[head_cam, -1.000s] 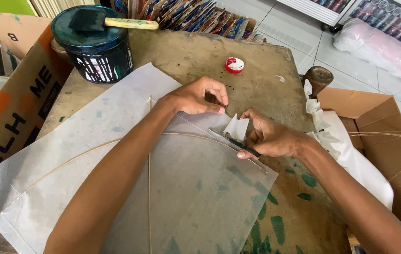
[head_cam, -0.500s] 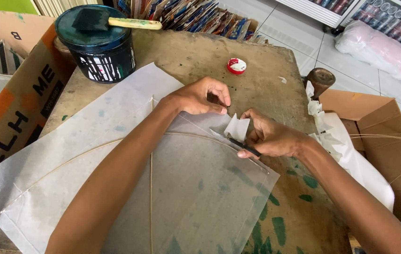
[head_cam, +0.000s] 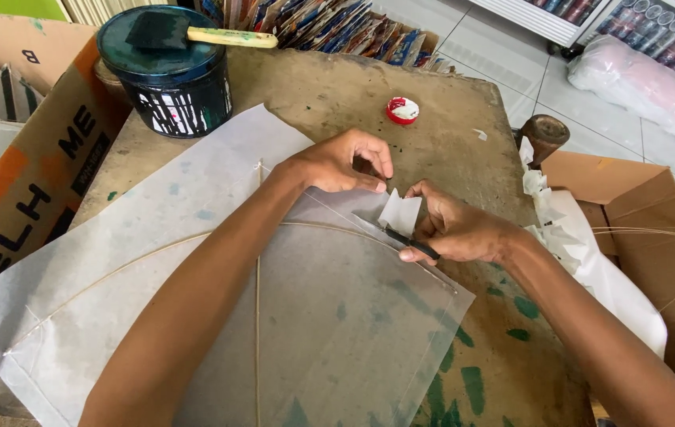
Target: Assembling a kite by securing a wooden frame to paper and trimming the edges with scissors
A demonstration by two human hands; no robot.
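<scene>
My left hand [head_cam: 337, 162] curls, fingers pinched on the kite paper [head_cam: 195, 261] edge. Just beside it, my right hand [head_cam: 452, 229] fingers grip a paper scrap [head_cam: 399, 212] and dark blade [head_cam: 410, 241].

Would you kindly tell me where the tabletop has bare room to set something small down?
Bare worn wooden tabletop lies between the dark paint tub and small red-and-white cap. Translucent paper kite sheet and both hands crowd the rest.

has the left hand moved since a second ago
No. The left hand sits at the same spot on the white paper, just below the red cap, as in the earlier pictures.
</scene>
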